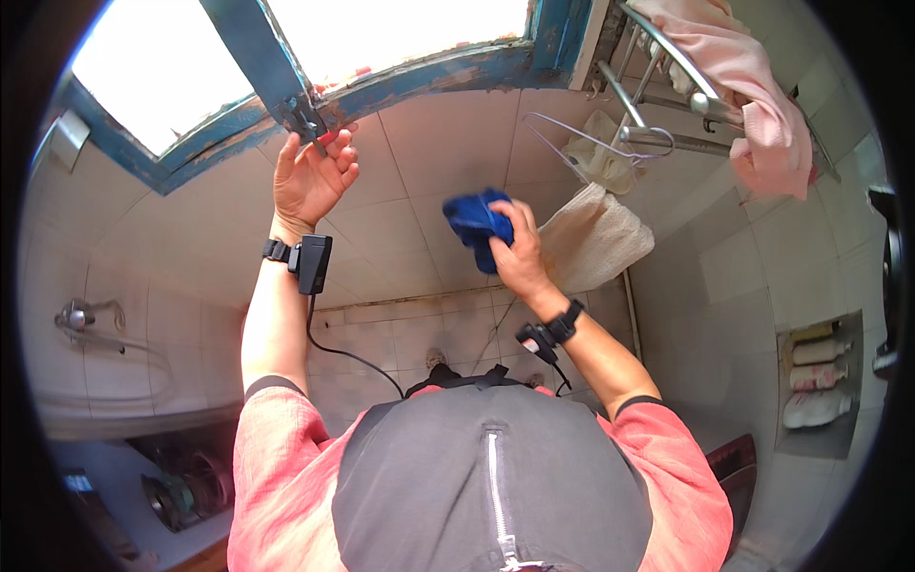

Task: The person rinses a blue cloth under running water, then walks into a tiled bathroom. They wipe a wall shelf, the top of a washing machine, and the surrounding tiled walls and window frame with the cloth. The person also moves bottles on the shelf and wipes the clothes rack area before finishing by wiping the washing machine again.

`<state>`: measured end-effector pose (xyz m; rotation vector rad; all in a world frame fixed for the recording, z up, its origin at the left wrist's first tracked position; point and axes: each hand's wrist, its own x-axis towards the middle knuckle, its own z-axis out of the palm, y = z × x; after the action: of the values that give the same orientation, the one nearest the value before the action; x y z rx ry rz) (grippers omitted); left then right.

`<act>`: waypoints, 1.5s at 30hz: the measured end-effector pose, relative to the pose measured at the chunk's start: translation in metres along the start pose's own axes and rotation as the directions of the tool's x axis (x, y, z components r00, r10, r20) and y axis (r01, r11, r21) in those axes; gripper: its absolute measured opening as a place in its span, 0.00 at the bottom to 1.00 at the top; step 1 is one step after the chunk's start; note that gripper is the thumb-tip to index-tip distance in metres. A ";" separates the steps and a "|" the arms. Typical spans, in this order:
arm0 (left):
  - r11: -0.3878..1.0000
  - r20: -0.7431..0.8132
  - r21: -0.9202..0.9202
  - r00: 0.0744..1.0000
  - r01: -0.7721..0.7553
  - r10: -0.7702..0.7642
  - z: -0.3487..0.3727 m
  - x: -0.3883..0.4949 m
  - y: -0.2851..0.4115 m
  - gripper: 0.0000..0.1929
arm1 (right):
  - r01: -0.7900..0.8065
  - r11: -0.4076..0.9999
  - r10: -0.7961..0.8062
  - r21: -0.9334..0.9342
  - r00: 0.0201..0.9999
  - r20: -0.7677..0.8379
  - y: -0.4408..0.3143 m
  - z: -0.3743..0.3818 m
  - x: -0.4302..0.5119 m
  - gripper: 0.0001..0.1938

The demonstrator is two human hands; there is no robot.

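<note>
My left hand (314, 175) is raised at the lower edge of a blue wooden window frame (429, 75) with peeling paint. Its fingertips touch a dark metal latch (304, 121) with a red part beside it; whether they grip it cannot be told. In my right hand (520, 250) is a crumpled blue cloth (477, 222), held away from the tiled wall or in front of it, slightly blurred. A cream towel (597, 239) hangs just to the right of that hand. Both wrists wear straps with small black devices and cables.
A metal towel rack (672, 57) at the upper right holds a pink towel (765, 107); a wire hanger (597, 146) dangles below. Bottles stand in a wall niche (818, 442) at the right. A shower mixer (76, 314) with a hose is on the left wall.
</note>
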<state>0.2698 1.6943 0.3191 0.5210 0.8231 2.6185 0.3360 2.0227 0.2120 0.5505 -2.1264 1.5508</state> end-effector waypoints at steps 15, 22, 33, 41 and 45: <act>0.920 -0.537 0.344 0.843 0.186 0.031 0.008 0.016 0.000 0.18 | 0.377 0.740 -0.486 -0.558 0.872 -0.056 0.038 0.121 0.133 0.45; 0.912 -0.549 0.324 0.835 0.253 -0.037 0.005 -0.027 0.007 0.14 | 0.032 0.878 -0.280 -0.477 0.844 -0.458 0.063 0.079 0.133 0.36; 0.528 -0.390 0.844 0.786 0.097 0.479 0.044 -0.019 0.037 0.22 | -0.127 0.914 -0.254 -0.386 0.564 -0.786 0.039 0.035 0.199 0.27; 0.464 -0.253 0.884 0.890 0.053 0.380 0.029 -0.007 0.058 0.20 | -0.234 0.911 -0.107 -0.340 0.662 -0.742 0.055 0.133 0.151 0.32; 0.449 -0.101 0.891 0.934 -0.068 0.343 0.020 -0.003 0.068 0.19 | -0.261 0.938 0.169 -0.228 0.920 -0.354 0.023 0.176 0.094 0.29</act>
<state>0.2671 1.6503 0.3744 0.5174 2.4043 2.2632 0.2250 1.8557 0.2003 -0.0429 -2.1355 1.3152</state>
